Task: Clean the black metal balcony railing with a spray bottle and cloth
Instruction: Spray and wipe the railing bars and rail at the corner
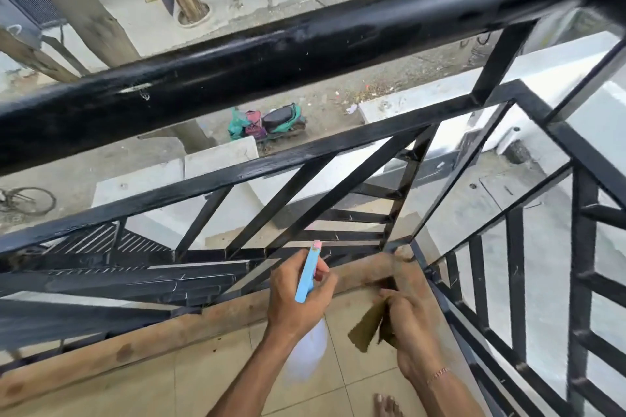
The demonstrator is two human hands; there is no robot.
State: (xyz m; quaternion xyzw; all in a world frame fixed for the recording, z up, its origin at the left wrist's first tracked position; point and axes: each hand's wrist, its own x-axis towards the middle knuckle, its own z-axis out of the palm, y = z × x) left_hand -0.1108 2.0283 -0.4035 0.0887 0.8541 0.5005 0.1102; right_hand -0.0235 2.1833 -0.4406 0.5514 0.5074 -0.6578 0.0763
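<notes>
1 spray bottle [307,276], 1 cloth [367,325]

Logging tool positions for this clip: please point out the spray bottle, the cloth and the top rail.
spray bottle [306,276]: head view, on its blue spray head, above the left hand.
cloth [367,325]: head view, on the olive fold left of the right hand.
top rail [305,47]: head view, on the round bar's middle.

Bare forearms, no sleeves; thin bracelet [438,374] on rt wrist, bare foot [386,404].
</notes>
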